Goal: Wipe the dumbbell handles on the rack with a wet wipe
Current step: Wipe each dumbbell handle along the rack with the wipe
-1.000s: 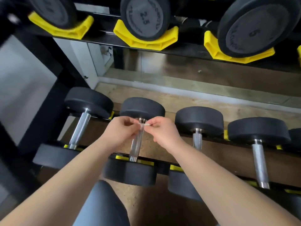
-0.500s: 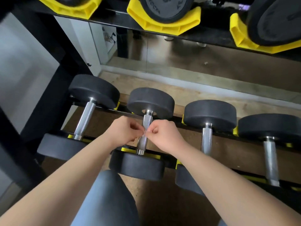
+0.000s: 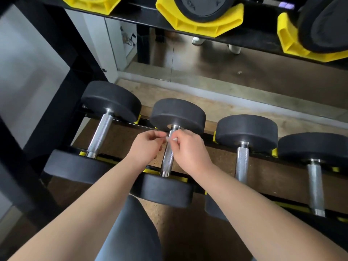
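Several black dumbbells with chrome handles lie on the lower rack. My left hand [image 3: 146,146] and my right hand [image 3: 190,147] meet just above the second dumbbell's handle [image 3: 168,159]. Between their fingertips both hands pinch a small white folded thing, seemingly a wet wipe [image 3: 172,138], most of it hidden by my fingers. The leftmost handle [image 3: 100,136] and the two handles on the right [image 3: 242,162] [image 3: 315,187] are bare.
The upper shelf with yellow cradles [image 3: 199,23] and black dumbbells hangs close overhead. A black rack post [image 3: 62,59] rises at the left. A mirror behind the rack reflects the floor. My knee [image 3: 130,232] in grey cloth is low in the middle.
The view has tilted down and drawn closer to the lower rack. Both hands stay together over the second handle, still working the small white thing between their fingertips.
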Action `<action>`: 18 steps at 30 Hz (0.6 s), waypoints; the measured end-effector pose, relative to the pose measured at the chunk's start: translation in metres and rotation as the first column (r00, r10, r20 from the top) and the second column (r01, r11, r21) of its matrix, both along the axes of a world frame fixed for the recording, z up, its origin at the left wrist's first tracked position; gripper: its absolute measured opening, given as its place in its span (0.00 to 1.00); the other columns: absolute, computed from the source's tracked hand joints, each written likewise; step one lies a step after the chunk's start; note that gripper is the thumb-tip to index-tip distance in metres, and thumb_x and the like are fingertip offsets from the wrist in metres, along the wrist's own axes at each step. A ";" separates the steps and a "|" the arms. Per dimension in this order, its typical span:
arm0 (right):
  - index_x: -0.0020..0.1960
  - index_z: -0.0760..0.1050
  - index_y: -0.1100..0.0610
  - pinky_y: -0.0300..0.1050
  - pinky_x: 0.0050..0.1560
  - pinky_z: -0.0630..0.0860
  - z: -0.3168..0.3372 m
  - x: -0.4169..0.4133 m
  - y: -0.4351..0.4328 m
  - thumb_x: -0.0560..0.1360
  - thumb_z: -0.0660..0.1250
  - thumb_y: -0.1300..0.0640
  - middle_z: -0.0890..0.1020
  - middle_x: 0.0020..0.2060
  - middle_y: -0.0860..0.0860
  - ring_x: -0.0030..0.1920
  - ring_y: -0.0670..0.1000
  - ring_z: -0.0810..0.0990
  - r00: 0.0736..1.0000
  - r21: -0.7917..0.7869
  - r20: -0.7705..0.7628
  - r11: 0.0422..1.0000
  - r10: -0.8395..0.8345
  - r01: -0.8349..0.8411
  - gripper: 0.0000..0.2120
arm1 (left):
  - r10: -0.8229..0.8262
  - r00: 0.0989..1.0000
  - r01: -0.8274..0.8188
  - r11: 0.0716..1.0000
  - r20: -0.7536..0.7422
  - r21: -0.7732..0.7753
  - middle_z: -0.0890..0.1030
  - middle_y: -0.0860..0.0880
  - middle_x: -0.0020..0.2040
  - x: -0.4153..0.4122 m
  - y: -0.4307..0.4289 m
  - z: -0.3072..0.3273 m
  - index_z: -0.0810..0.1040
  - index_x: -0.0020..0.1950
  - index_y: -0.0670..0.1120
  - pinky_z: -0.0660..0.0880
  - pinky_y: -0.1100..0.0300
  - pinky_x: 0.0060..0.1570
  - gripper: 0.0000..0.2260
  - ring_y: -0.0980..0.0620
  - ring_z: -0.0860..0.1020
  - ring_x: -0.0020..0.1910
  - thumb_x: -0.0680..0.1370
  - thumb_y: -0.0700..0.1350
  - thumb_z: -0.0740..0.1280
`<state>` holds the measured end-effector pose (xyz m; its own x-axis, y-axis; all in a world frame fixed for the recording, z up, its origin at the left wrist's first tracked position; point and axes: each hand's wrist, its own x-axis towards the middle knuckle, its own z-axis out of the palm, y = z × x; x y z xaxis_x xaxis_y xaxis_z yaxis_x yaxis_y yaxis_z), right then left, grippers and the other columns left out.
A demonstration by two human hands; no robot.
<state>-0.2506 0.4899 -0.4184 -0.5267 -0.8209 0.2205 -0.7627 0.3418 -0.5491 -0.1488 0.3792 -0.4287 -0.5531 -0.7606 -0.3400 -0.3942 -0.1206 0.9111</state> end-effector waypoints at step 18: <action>0.45 0.86 0.47 0.40 0.40 0.74 -0.003 -0.002 0.025 0.77 0.74 0.47 0.81 0.35 0.40 0.37 0.39 0.78 0.887 0.264 0.251 0.855 0.387 -0.447 0.06 | -0.053 0.999 0.047 0.946 0.012 0.320 0.85 0.49 0.45 0.000 -0.005 -0.006 0.82 0.51 0.48 0.72 0.60 0.38 0.17 0.53 0.81 0.42 0.80 0.33 0.55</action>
<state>-0.2530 0.5150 -0.4210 -0.1247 -0.9818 -0.1432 -0.7682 0.1869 -0.6123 -0.1488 0.3739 -0.4344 -0.5783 -0.5818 -0.5718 -0.4249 -0.3835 0.8200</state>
